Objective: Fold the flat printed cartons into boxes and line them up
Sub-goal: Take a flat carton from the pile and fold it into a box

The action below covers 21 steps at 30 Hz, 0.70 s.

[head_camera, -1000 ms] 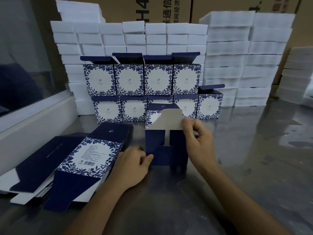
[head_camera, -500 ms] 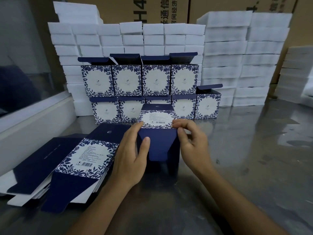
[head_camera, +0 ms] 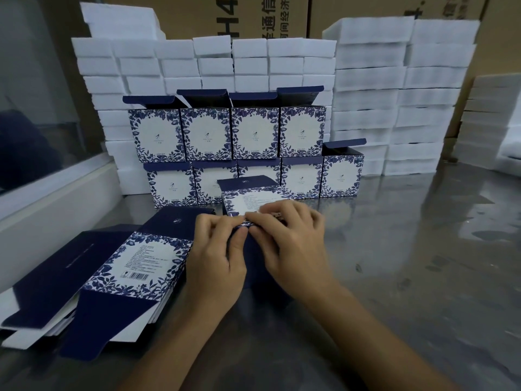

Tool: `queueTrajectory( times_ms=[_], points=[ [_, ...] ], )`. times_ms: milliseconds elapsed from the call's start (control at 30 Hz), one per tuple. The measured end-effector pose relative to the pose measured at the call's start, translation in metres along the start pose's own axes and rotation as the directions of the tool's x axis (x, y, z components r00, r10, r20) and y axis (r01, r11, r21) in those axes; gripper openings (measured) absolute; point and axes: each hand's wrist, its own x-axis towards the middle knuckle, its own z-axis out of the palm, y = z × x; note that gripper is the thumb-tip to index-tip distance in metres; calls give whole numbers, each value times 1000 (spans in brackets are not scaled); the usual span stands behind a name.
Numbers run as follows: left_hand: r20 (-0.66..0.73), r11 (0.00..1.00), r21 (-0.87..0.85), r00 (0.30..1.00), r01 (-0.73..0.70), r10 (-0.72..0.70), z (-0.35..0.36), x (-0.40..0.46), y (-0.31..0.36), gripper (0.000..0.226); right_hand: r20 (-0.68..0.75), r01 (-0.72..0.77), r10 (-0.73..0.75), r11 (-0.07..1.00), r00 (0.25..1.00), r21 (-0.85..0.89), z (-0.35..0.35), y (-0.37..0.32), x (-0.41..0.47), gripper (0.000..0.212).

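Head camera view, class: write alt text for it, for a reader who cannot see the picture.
Two bare hands, left hand and right hand, press together on a blue floral carton being folded on a shiny metal table. A pile of flat cartons lies to the left; behind stand two rows of finished boxes against stacked white foam blocks.

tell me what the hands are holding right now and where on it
Both hands hold the carton being folded. The left hand and right hand pinch its near upper edge, fingertips meeting there, thumbs on the dark blue side below.
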Motion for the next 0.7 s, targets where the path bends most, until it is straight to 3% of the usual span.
queueTrajectory(
  times_ms=[267,500,700],
  points=[
    [-14,999,32,1000,25,-25,2,1,1,20,-59,-47,41,993,997,-113,6,-11,2,23],
    [1,998,37,999,48,-48,2,2,-3,21,-65,-78,81,996,995,53,7,6,-3,28],
    [117,988,15,981,152,-152,4,-6,-8,24,-104,-78,87,993,991,83,12,8,-1,27]
  ],
)
